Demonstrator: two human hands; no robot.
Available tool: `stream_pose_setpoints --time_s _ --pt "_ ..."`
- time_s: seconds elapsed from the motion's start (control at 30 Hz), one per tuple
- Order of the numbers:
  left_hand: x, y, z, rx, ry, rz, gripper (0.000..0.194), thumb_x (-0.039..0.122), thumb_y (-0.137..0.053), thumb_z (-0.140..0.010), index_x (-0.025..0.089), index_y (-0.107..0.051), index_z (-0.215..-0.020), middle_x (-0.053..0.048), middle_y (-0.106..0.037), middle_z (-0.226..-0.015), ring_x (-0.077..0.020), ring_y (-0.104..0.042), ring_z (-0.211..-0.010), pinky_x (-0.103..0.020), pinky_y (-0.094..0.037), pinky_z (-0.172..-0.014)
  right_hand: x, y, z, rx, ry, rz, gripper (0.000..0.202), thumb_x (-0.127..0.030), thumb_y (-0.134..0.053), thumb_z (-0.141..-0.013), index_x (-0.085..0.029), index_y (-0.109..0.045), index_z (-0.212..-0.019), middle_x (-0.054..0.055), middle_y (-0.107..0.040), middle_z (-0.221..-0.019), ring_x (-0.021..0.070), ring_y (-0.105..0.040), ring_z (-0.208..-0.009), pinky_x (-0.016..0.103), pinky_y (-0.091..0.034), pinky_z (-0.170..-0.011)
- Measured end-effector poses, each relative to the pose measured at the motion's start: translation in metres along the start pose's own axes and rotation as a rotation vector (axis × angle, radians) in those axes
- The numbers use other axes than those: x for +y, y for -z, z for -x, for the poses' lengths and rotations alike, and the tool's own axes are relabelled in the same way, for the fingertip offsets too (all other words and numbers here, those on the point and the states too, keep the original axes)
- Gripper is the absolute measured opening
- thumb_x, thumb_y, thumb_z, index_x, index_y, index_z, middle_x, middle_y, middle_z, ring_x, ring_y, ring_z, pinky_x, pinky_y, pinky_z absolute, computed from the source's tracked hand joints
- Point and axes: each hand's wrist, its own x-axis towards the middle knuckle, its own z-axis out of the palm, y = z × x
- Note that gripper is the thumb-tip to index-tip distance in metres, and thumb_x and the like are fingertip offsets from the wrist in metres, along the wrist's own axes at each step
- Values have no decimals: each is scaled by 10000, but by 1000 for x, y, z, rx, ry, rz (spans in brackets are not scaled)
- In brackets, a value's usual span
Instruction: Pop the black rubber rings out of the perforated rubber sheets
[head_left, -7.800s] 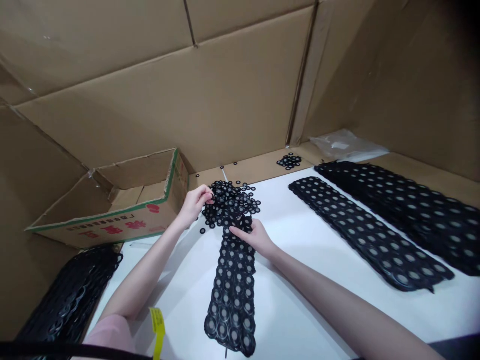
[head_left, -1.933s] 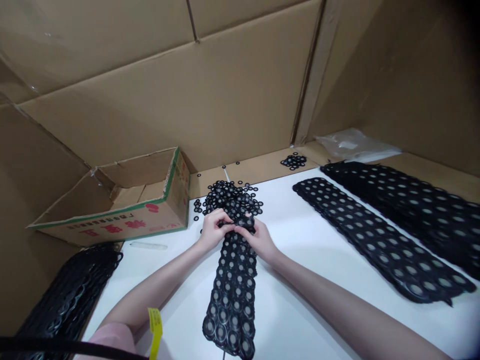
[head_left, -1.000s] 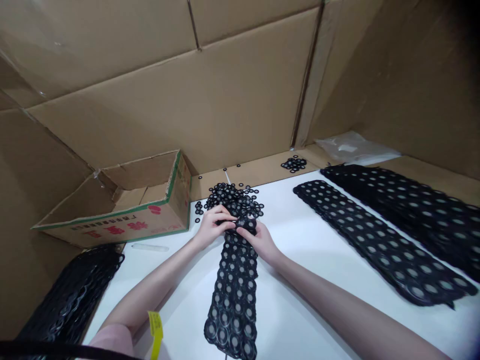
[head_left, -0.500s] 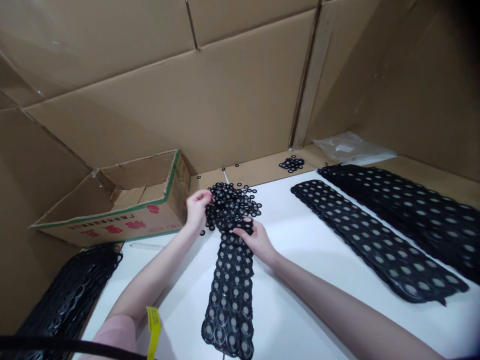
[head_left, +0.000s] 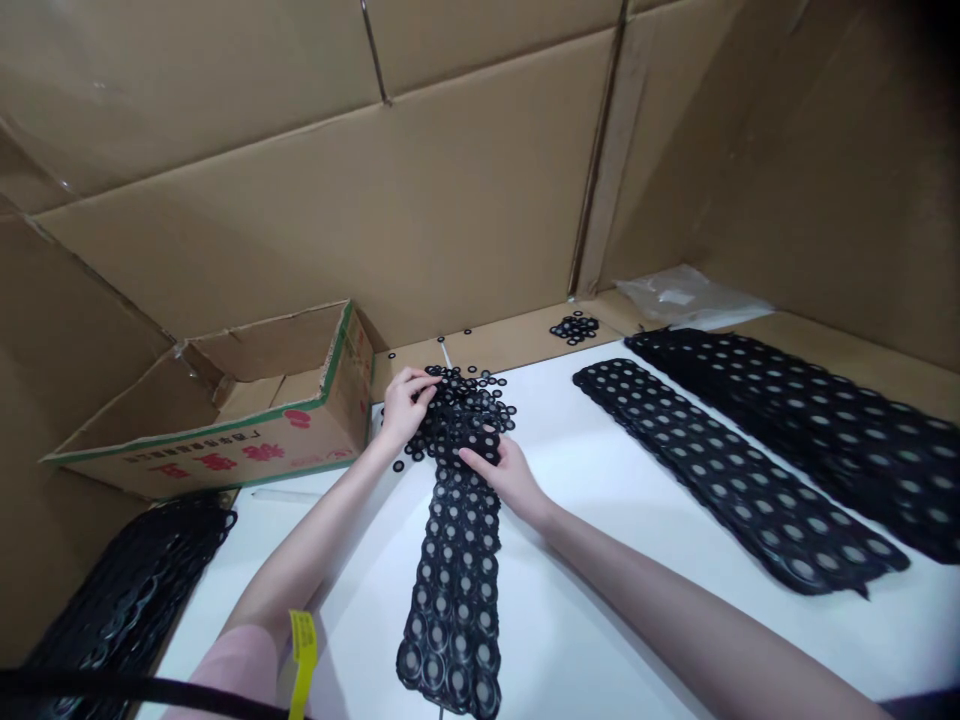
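Extending nearward from the right hand (head_left: 514, 480) is a black strip (head_left: 452, 572).

White tabletop (head_left: 570, 640) with a spotted black strip (head_left: 450, 575), a pile of small black rings (head_left: 469, 404), a second strip (head_left: 727, 470) rightward.

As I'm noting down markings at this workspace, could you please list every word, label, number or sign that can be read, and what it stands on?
Cardboard box: large red Chinese characters and smaller black ones, upside down; too blurred to quote reliably.
Yellow tag: dark print, too small to read.
Plastic bag: a pale patch, no readable print.
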Motion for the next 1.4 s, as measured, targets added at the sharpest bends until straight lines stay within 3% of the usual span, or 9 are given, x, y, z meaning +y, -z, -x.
stream_pose_setpoints --time_s 0.13,0.23,0.33,0.47,0.7,0.87,1.07,1.2,1.4 --pt "27 6 9 -21 -185 32 195 195 -538 -890 198 -731 -915 -63 -641 -908 -172 -600 -874 -306 -476 -791 -1 2 -1 -14 -43 -25 295 -434 -658 -745 -160 -632 -849 94 -703 -940 252 -630 -881 362 -497 -781" --pt "45 1 21 -217 -402 69 181 211 -552 -890 204 -719 -960 -74 -655 -917 -178 -598 -865 -326 -482 -785 1 4 -2 -11 -29 -24 279 -422 -653 -742 -158 -628 -828 72 -696 -873 231 -619 -810 332 -493 -715" --pt "46 -8 32 -336 -525 59 184 254 -626 -851 193 -700 -1009 -81 -663 -930 -186 -597 -859 -337 -487 -776 7 4 -3 -6 10 35 210 -351 -644 -725 -157 -619 -801 51 -679 -805 212 -599 -766 309 -481 -673" --pt "37 -15 37 -325 -531 27 203 280 -633 -850 184 -689 -1020 -81 -663 -932 -184 -602 -858 -323 -492 -764 11 2 -2 -31 22 96 178 -320 -644 -713 -158 -604 -773 41 -672 -786 195 -595 -745 300 -480 -670" --pt "45 -16 42 -342 -262 131 203 251 -539 -902 189 -732 -905 -51 -626 -759 -154 -581 -714 -268 -460 -659 8 1 -1 -9 20 169 221 -376 -592 -771 -161 -618 -730 42 -667 -720 191 -574 -671 300 -449 -635" --pt "48 -14 38 -374 -77 197 179 260 -592 -853 181 -740 -792 -34 -625 -687 -150 -571 -654 -261 -414 -619 5 -2 -1 21 -7 185 270 -377 -587 -739 -174 -531 -571 -13 -530 -535 126 -425 -520 252 -314 -497" --pt "42 -11 28 -418 109 345 120 240 -663 -747 166 -752 -716 -40 -673 -680 -154 -588 -656 -263 -431 -649 0 -3 -2 23 -23 173 385 -416 -594 -707 -201 -375 -474 -41 -363 -472 94 -300 -481 253 -218 -473" --pt "38 -12 24 -380 255 442 98 246 -710 -651 153 -738 -645 -37 -679 -644 -153 -589 -623 -257 -450 -623 -2 -2 -2 -24 -33 146 372 -433 -598 -706 -194 -403 -501 -39 -384 -487 101 -319 -492 250 -231 -486" --pt "32 -6 11 -228 302 440 119 269 -709 -650 153 -730 -667 -32 -682 -652 -141 -572 -597 -234 -441 -549 -2 -1 -2 -39 10 93 335 -420 -606 -730 -189 -451 -542 -26 -477 -528 130 -413 -537 257 -317 -532"
